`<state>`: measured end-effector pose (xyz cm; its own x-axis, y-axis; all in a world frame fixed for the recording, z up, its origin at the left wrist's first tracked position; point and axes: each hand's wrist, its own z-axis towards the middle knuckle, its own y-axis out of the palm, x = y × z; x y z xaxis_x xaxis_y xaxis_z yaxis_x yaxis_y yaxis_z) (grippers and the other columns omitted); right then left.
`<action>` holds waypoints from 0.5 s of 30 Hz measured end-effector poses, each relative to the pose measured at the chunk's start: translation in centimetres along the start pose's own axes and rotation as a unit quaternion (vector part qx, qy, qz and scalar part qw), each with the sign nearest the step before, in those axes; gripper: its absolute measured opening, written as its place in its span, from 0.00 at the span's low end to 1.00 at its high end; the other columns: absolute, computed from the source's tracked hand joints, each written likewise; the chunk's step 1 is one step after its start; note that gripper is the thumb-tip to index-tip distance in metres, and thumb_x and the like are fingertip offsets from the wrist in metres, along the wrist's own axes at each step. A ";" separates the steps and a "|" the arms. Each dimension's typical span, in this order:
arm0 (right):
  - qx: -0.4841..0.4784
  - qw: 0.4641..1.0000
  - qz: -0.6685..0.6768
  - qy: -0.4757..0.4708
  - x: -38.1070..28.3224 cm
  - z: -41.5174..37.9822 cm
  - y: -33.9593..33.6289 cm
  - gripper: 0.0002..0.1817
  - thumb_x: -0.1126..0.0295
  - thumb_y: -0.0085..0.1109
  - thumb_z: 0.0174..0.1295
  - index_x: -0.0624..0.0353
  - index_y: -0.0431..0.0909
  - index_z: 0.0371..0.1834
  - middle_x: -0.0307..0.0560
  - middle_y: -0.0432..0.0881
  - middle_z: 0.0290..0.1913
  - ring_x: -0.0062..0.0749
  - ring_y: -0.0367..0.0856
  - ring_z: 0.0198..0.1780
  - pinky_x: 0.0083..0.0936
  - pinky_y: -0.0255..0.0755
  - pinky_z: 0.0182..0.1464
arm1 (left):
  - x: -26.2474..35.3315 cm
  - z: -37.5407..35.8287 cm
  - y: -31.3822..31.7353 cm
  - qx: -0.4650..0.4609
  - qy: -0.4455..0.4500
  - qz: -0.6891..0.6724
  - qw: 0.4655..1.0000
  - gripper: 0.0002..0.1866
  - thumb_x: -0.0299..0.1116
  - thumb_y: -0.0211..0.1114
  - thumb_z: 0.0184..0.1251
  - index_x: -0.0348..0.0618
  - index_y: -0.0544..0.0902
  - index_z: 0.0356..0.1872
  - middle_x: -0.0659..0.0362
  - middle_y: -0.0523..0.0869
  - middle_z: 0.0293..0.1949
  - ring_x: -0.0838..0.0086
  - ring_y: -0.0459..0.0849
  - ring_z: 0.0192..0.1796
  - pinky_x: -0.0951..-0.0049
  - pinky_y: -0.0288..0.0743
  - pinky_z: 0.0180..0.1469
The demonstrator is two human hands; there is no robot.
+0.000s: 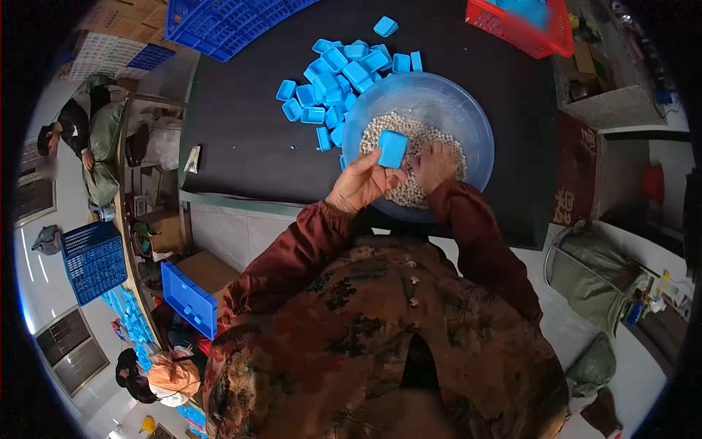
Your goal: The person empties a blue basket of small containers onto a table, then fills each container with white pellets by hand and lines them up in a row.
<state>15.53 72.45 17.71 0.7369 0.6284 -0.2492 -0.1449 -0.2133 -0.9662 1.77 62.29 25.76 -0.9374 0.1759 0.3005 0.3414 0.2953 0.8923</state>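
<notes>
My left hand (360, 184) pinches a small blue plastic box (393, 149) and holds it over the near left part of a round, translucent blue basin (479, 146). Inside the basin lies a bed of small whitish pellets (409, 132). The fingers of my right hand (434, 165) are curled down into these pellets, just right of the box; whatever they grasp is hidden. Beyond the basin's left side, a loose heap of similar blue boxes (356, 72) lies on the dark tabletop (248, 117).
A blue crate (227, 25) stands at the table's far left, and a red basket (545, 40) with blue pieces at the far right. A small silvery packet (193, 159) lies by the left edge. Two other people are at the left, beyond a shelf.
</notes>
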 end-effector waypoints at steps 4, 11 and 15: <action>0.031 0.998 0.051 -0.026 0.1 0.1 3.3 0.13 0.59 0.48 0.54 0.58 0.73 0.31 0.46 0.73 0.24 0.43 0.72 0.26 0.39 0.69 0.30 | 0.5 0.2 -0.2 -0.034 0.012 0.032 0.999 0.22 0.39 0.55 0.61 0.34 0.67 0.51 0.49 0.75 0.43 0.71 0.78 0.37 0.77 0.74 0.32; 0.043 0.525 0.825 0.204 0.3 1.5 -4.7 0.14 0.59 0.42 0.64 0.54 0.66 0.25 0.34 0.62 0.16 0.19 0.60 0.17 0.17 0.55 0.18 | -0.8 1.5 -2.0 0.063 0.289 0.746 0.597 0.29 0.22 0.68 0.37 0.34 0.70 0.47 0.48 0.73 0.38 0.56 0.75 0.39 0.67 0.71 0.39; 0.095 0.538 0.829 0.121 -3.1 1.9 -7.1 0.15 0.59 0.40 0.64 0.55 0.63 0.24 0.35 0.59 0.16 0.20 0.57 0.18 0.19 0.55 0.21 | -2.0 2.6 -1.3 0.012 0.305 0.750 0.587 0.25 0.18 0.64 0.37 0.36 0.70 0.44 0.48 0.70 0.39 0.53 0.73 0.41 0.65 0.70 0.40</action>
<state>13.06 73.44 25.24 -0.4484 -0.4283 -0.7845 -0.7829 -0.2353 0.5760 3.36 64.00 23.18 0.5706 -0.1120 0.8136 0.8083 0.2518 -0.5322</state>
